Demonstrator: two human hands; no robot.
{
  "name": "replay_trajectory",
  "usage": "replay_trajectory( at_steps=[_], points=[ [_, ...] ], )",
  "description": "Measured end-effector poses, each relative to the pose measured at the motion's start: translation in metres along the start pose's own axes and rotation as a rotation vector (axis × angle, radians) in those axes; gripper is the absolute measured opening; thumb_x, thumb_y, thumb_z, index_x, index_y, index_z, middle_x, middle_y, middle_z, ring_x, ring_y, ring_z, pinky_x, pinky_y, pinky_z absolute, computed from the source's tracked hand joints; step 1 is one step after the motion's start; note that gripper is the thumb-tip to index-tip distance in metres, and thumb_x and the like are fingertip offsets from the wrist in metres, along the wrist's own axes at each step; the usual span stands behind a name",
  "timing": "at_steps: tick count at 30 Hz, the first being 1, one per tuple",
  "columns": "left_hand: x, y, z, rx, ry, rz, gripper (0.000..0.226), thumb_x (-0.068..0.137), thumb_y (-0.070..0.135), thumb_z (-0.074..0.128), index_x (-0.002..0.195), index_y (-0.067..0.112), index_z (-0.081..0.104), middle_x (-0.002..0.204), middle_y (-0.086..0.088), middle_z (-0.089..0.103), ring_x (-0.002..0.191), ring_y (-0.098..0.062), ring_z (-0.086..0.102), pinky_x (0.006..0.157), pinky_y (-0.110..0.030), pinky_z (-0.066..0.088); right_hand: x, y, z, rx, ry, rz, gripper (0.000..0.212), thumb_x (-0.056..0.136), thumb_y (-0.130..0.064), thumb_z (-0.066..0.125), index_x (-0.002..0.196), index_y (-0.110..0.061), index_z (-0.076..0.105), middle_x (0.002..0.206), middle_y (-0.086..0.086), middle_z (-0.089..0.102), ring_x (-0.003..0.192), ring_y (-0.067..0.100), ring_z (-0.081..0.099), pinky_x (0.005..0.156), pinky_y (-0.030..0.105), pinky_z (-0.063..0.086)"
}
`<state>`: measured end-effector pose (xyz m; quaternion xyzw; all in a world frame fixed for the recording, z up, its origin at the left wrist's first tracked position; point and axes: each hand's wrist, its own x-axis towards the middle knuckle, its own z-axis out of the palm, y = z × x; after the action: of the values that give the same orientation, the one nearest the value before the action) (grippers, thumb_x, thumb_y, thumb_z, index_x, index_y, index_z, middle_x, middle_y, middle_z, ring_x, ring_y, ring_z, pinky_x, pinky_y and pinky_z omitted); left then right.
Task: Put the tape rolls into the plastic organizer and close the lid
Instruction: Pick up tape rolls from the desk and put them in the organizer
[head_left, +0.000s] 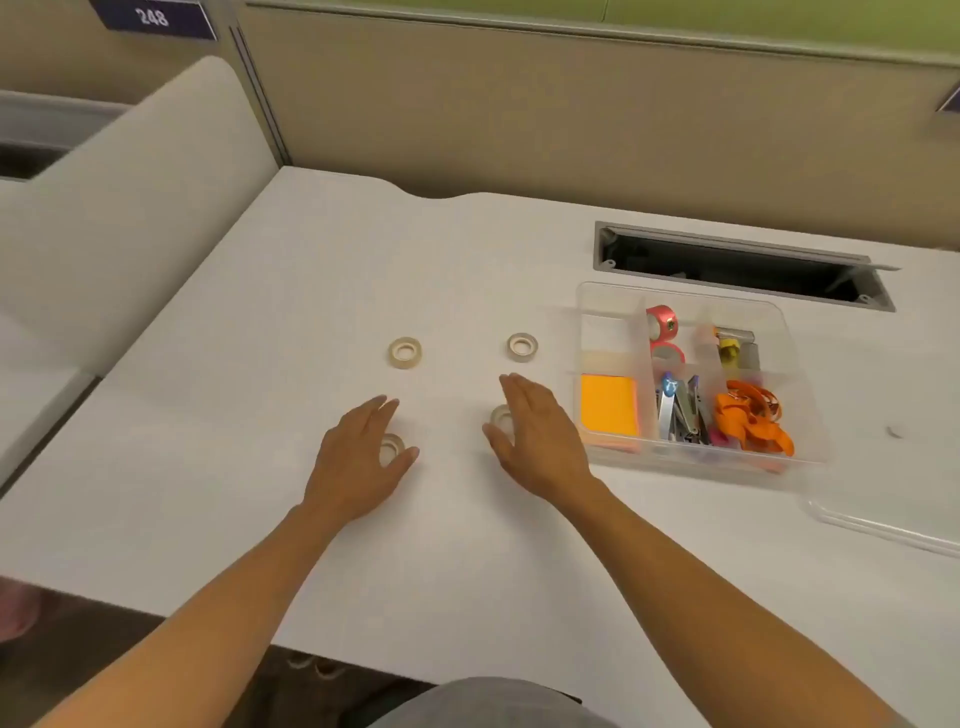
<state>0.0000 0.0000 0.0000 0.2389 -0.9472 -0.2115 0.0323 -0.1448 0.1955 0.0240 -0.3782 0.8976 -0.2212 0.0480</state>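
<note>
Tape rolls: 4 on white desk (260, 415), all flat, holes up. Far left roll (404, 353), far right roll (522, 346) lie clear.
L hand (358, 457): open, curled over near left roll (390, 449); grip unclear.
R hand (535, 441): open, fingers straight, beside near right roll (501, 417).
Organizer (691, 457): right of rolls, lid off; holds pink tape (662, 322), orange notes (609, 405), staplers, clips.
Lid (883, 525): on desk, near right.

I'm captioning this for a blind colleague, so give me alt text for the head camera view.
The left hand and right hand each reach over a tape roll on a white desk, with two more rolls beyond. To the right sits an open clear organizer, its lid lying nearer.
</note>
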Motion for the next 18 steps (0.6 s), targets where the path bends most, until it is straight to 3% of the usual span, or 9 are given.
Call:
replay_trajectory(
  at_steps=[3, 6, 10, 14, 18],
  points=[
    [-0.005, -0.003, -0.001, 0.011, -0.020, -0.040, 0.070, 0.084, 0.052, 0.060, 0.145, 0.023, 0.038, 0.148, -0.001, 0.044, 0.135, -0.025, 0.038, 0.107, -0.041, 0.034, 0.005, 0.000, 0.011, -0.056, -0.135, 0.062, 0.062, 0.093, -0.037, 0.053, 0.144, -0.010, 0.031, 0.153, 0.010, 0.030, 0.136, 0.030, 0.031, 0.109, 0.041, 0.031],
    [-0.010, -0.005, 0.000, 0.002, -0.077, -0.059, 0.068, 0.085, 0.045, 0.062, 0.145, 0.022, 0.038, 0.140, -0.002, 0.049, 0.127, -0.027, 0.043, 0.101, -0.040, 0.037, 0.006, 0.004, 0.019, -0.095, -0.196, 0.081, 0.052, 0.091, -0.031, 0.055, 0.136, -0.010, 0.039, 0.142, 0.010, 0.043, 0.123, 0.031, 0.041, 0.099, 0.040, 0.039],
    [-0.009, -0.002, 0.001, -0.037, -0.078, -0.063, 0.057, 0.087, 0.036, 0.064, 0.138, 0.016, 0.049, 0.131, -0.005, 0.055, 0.120, -0.028, 0.046, 0.099, -0.039, 0.040, 0.007, 0.007, 0.020, -0.063, -0.167, 0.083, 0.042, 0.091, -0.022, 0.056, 0.131, -0.010, 0.047, 0.130, 0.009, 0.053, 0.115, 0.030, 0.045, 0.090, 0.038, 0.043],
    [-0.001, 0.006, 0.000, -0.110, -0.073, -0.074, 0.053, 0.085, 0.037, 0.067, 0.132, 0.016, 0.054, 0.129, -0.003, 0.056, 0.119, -0.026, 0.047, 0.099, -0.039, 0.041, 0.005, 0.009, 0.016, 0.060, -0.137, 0.144, 0.048, 0.090, -0.025, 0.061, 0.134, -0.011, 0.046, 0.132, 0.008, 0.052, 0.122, 0.028, 0.042, 0.094, 0.038, 0.042],
    [0.012, 0.027, 0.001, -0.198, -0.071, -0.072, 0.054, 0.084, 0.041, 0.068, 0.132, 0.021, 0.054, 0.131, 0.002, 0.054, 0.123, -0.020, 0.044, 0.101, -0.033, 0.038, -0.001, 0.009, 0.001, 0.215, 0.072, 0.163, 0.050, 0.088, -0.029, 0.064, 0.133, -0.012, 0.049, 0.133, 0.005, 0.054, 0.123, 0.025, 0.043, 0.097, 0.030, 0.038]
  ],
)
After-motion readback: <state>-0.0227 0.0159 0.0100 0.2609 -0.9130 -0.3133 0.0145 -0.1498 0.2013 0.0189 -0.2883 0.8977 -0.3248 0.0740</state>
